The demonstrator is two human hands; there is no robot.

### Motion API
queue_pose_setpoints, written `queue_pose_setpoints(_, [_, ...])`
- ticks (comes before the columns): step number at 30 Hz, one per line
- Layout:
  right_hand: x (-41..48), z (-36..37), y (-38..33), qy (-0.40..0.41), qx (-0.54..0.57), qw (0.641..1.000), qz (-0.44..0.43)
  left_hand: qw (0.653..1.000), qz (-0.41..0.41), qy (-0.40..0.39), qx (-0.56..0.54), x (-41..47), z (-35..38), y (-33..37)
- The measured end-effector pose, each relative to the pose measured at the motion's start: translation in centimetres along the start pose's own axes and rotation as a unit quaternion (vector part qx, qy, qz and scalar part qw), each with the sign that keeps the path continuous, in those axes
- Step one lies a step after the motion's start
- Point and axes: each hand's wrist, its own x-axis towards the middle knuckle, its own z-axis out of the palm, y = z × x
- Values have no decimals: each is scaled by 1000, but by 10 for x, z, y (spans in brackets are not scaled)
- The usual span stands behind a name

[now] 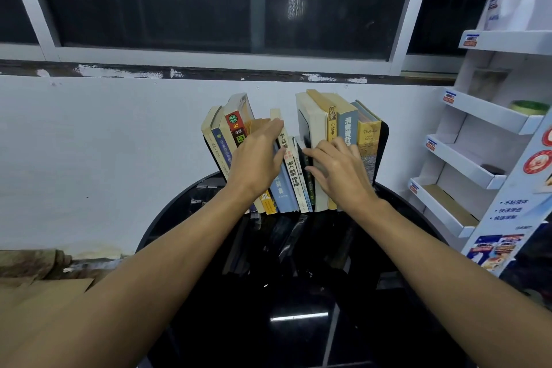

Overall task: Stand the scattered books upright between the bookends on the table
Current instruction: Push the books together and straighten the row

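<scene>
A row of several books (288, 167) stands upright at the far edge of the round black table (298, 293), against the white wall. A black bookend (382, 152) closes the row on the right; the left bookend is mostly hidden behind the leaning left books (221, 140). My left hand (257, 158) lies flat with fingers spread against the spines of the left group, near a white-spined book (283, 152). My right hand (337, 170) presses the spines of the right group (331, 125), its fingertips at a thin dark book (306, 164) in the middle gap.
A white cardboard display rack (484, 164) with several shelves stands close to the right of the table. Behind the books are a white wall and a dark window (209, 0). Brown cardboard (35, 293) lies at lower left, off the table.
</scene>
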Motion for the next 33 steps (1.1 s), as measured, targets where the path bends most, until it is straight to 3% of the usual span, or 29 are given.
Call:
queue_pose_setpoints(11, [5,-19,6,-21,70,994,-79,991,-57,24,-119,-82,8,-9])
queue_pose_setpoints(16, [30,-29,-8,-29,105,984,-140,989,-84,34,-114,-108,6,-24])
queue_pose_setpoints(23, [86,-27,-39,-86,141,966,-198,986,-126,18,-106,-103,12,-48])
queue_pose_setpoints(33, [151,-3,-54,-153,101,949,-258,980,-138,54,-135,-74,25,-50])
